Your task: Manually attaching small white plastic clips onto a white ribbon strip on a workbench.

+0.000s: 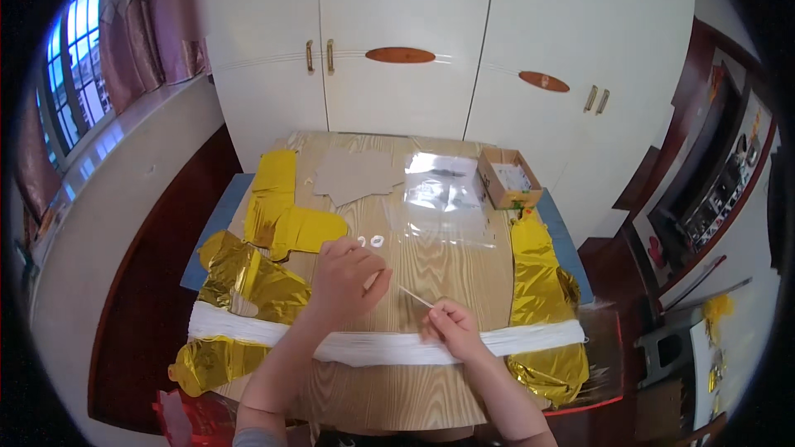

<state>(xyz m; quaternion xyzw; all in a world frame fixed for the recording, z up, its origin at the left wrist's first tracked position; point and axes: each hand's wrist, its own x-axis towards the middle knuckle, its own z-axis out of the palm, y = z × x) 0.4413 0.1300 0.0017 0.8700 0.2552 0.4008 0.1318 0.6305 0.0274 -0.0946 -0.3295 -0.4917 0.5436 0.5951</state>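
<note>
My right hand (453, 329) pinches a thin white stick (416, 296) near one end, its tip pointing up and left over the bare wood of the table. Bent fingers close my left hand (348, 277); whatever they may hold is hidden. Just beyond it lie small white rings (378, 241). A long bundle of white strands (373, 348) stretches across the near part of the table, passing beneath both forearms. Flat gold foil balloons (259, 277) lie left of my left hand, and another gold foil piece (534, 273) is at the right.
Matte yellow foil balloons (272, 194) lie at the back left of the wooden table (447, 281). Grey cardboard sheets (356, 174), clear plastic bags (443, 194) and an open cardboard box (509, 180) sit toward the back. White cabinets (406, 0) stand behind. A red bag (195, 420) is below left.
</note>
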